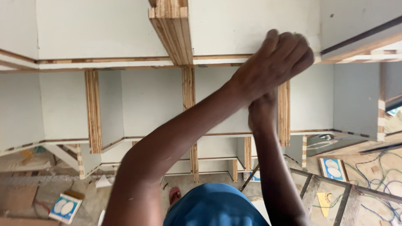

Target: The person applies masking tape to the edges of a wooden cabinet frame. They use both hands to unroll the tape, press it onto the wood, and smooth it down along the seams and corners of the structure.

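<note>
The person's left hand (274, 62) sits in the upper right of the frame, fingers curled into a closed fist and pressed against the white-faced shelf panel (247, 31) just above the horizontal plywood edge (125, 60). Whether it holds anything inside the fist cannot be told. The right hand (262, 115) lies directly below it, touching the left wrist, fingers closed and largely hidden behind the left forearm; its contents cannot be told either.

The panel lies ahead of and above both hands. Its long axis runs left to right across the frame. The left hand is the nearer one and is in contact with it. A vertical plywood divider (172, 31) stands to the left of the fist, and another upright edge (284, 111) just beside the right hand.

Packages: a flat square box (65, 208), blue with two white ovals, lies at lower left on the floor. A similar box (333, 168) lies at right, near loose blue cables (377, 180).
</note>
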